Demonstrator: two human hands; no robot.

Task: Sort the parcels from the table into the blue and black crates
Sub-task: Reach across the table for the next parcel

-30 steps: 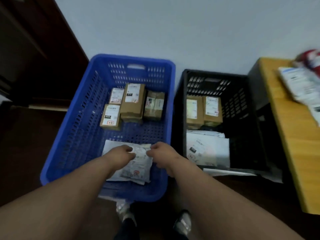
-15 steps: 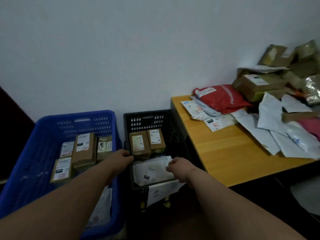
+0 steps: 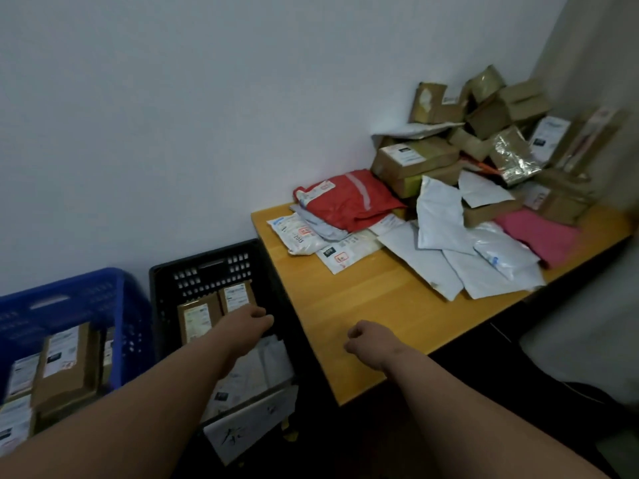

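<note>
Because both hands hold nothing and reach out toward the bench, the step in hand looks like fetching another parcel; the table (image 3: 363, 299) lies under and beyond the right hand, its bare near end giving room to reach, while the unsorted heap of parcels (image 3: 477, 188) sits well beyond both hands, boxes stacked behind and soft mailers spread in front, likely so the flat ones come off first; the blue crate (image 3: 69, 305) stands far to the left of the left hand and the black crate (image 3: 207, 267) directly beneath it, both already holding labelled boxes; the left hand (image 3: 254, 321) hovers loosely curled over that crate; the right hand (image 3: 366, 338) hangs half-curled above the table edge, well apart from the left.
</note>
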